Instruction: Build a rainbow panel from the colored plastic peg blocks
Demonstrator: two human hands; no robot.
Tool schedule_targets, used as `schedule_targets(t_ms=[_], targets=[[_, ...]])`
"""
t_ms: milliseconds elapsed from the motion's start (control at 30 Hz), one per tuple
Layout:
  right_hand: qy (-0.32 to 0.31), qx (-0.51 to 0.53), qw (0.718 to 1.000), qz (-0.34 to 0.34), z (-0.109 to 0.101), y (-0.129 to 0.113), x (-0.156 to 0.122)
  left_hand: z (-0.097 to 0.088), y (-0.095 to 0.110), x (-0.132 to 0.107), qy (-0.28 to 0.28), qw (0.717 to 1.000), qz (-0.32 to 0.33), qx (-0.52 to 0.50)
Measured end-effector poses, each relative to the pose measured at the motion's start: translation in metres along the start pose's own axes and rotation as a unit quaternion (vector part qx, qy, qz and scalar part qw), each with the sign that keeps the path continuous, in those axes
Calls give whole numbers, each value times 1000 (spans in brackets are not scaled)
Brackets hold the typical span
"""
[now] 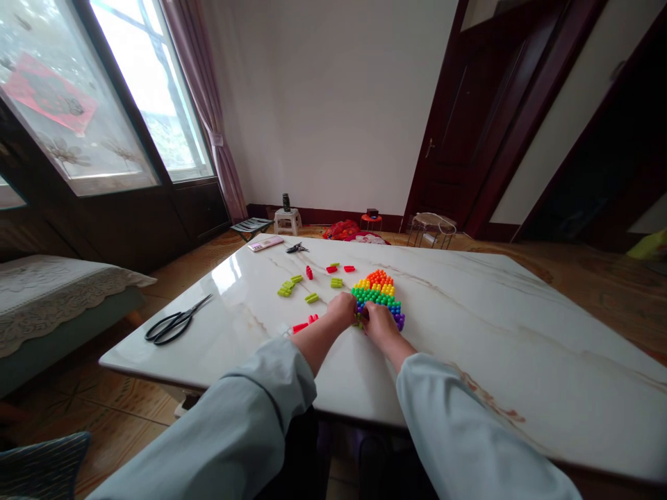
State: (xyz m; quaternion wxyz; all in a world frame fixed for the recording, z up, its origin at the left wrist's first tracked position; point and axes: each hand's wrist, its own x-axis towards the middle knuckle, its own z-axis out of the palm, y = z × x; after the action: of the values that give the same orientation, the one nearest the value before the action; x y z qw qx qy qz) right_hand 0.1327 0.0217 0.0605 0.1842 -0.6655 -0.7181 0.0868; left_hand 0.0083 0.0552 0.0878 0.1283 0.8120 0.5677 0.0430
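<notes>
A rainbow-coloured beadwork piece [379, 294] lies on the white marble-look table [463, 305], its beads running in bands from orange through yellow, green and blue to purple. At its left edge my left hand [342, 307] is closed, fingers pinched on the beadwork. My right hand [379, 323] curls in front of the blue and purple bands, closed, its fingertips close to those of the left. What it pinches is too small to make out. A bit of lime green shows below, between the hands. Part of the beadwork is hidden behind my fingers.
Lime-green bead pieces [286, 288] and red ones [309, 272] are scattered left of the beadwork. Black-handled scissors [177, 323] lie near the table's left edge. Small dark pliers [297, 248] and a pink flat packet [265, 243] lie at the far left. Stools [287, 221] stand beyond.
</notes>
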Motion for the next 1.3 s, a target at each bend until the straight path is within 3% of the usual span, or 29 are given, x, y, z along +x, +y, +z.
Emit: schedule_targets(t_ms=[133,233,367,467,633,733,867,1000,1133,1300], targets=[[-5,-13,1000,4,-2,-2,-2,-3,4,-1,-2,1000,1,-1],[-7,-20,1000,16,-11,-4,-2,-16,-2,0,-3,1000,-3,-14],[4,-18,999,46,-30,-7,-2,-33,-34,4,22,998,-55,-34],[21,-7,998,62,-40,-8,-3,-32,-67,6,39,993,-104,42],[27,0,998,58,-41,-10,-8,-16,-93,9,-25,996,-36,84],[26,2,998,52,-40,-11,-8,-11,-90,10,-50,994,-8,99],[24,17,998,48,-39,-10,-8,-8,-82,10,-40,994,-14,98],[17,37,998,50,-39,-9,-8,-9,-80,8,-4,996,-44,75],[37,58,997,42,-36,-7,-5,-22,-72,7,45,997,-50,43],[94,124,987,-34,-30,-3,4,-41,-36,2,70,994,69,-54]])
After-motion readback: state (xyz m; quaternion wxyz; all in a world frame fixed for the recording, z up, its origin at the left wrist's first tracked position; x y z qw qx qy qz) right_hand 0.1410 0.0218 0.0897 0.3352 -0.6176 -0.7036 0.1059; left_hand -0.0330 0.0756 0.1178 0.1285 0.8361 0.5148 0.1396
